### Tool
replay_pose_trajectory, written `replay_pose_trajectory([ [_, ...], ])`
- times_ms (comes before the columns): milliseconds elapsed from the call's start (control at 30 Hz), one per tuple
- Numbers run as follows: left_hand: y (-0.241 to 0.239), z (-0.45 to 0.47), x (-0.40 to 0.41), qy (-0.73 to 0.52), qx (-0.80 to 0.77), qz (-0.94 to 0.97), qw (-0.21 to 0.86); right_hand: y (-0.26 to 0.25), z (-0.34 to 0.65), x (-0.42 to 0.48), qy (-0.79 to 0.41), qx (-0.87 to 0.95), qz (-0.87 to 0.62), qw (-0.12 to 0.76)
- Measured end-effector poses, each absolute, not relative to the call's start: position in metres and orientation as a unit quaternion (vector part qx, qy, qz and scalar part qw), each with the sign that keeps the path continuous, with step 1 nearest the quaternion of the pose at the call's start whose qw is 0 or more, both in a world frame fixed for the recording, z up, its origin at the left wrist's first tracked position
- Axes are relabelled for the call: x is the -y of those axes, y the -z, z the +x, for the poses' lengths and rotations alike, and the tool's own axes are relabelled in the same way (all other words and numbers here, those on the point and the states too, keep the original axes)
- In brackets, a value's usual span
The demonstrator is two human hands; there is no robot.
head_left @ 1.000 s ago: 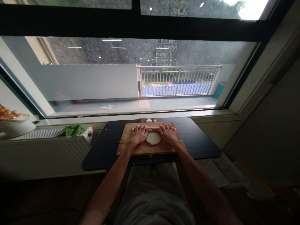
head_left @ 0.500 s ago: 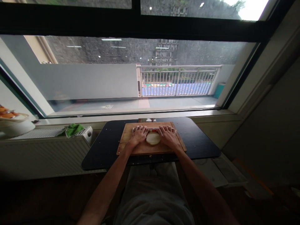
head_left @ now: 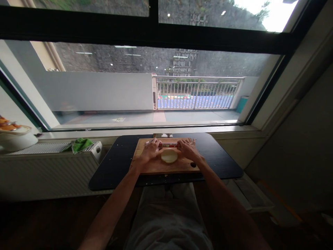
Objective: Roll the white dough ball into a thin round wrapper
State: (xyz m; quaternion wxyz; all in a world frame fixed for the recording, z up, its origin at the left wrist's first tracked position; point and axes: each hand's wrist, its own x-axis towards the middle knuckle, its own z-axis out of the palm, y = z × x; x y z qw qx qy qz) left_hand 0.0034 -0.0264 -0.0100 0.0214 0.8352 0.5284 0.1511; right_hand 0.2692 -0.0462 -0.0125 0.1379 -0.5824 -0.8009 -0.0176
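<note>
A wooden cutting board (head_left: 156, 166) lies on a small black table (head_left: 117, 163). A pale round disc of dough (head_left: 169, 155) sits at the board's middle. Along the board's far edge lies a rolling pin (head_left: 169, 144) with a reddish band. My left hand (head_left: 150, 149) rests palm down on the pin's left end, fingers stretched over it. My right hand (head_left: 189, 148) presses on the pin's right end in the same way. The pin sits just beyond the dough, at its far rim.
A white radiator (head_left: 47, 163) stands left of the table with a green cloth (head_left: 81, 144) on top. A white bowl (head_left: 15, 137) with orange food sits at the far left. A large window runs behind the table. My lap is below the table's near edge.
Both hands have pushed the rolling pin away from me, from over the dough to its far rim. More of the dough and the board's hanging hole now show.
</note>
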Motion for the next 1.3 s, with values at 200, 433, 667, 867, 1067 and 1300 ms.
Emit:
replay_pose_trajectory([
  [200, 0.025, -0.015, 0.069, -0.174, -0.513, 0.840, 0.047, 0.015, 0.279, 0.086, -0.020, 0.823, -0.549, 0.140],
  [433, 0.031, -0.012, 0.076, -0.199, -0.508, 0.837, 0.038, 0.019, 0.284, 0.095, -0.003, 0.833, -0.542, 0.111],
  [667, 0.031, 0.010, 0.054, -0.185, -0.575, 0.797, -0.020, 0.022, 0.267, 0.080, 0.096, 0.793, -0.595, 0.088],
  [867, 0.039, 0.012, 0.039, -0.198, -0.589, 0.783, -0.019, 0.025, 0.270, 0.061, 0.091, 0.794, -0.595, 0.083],
  [1067, 0.035, 0.015, 0.018, -0.171, -0.612, 0.772, -0.021, 0.022, 0.270, 0.044, 0.073, 0.781, -0.617, 0.059],
  [1300, 0.029, 0.021, 0.002, -0.144, -0.628, 0.765, -0.003, 0.017, 0.271, 0.025, 0.069, 0.776, -0.625, 0.046],
])
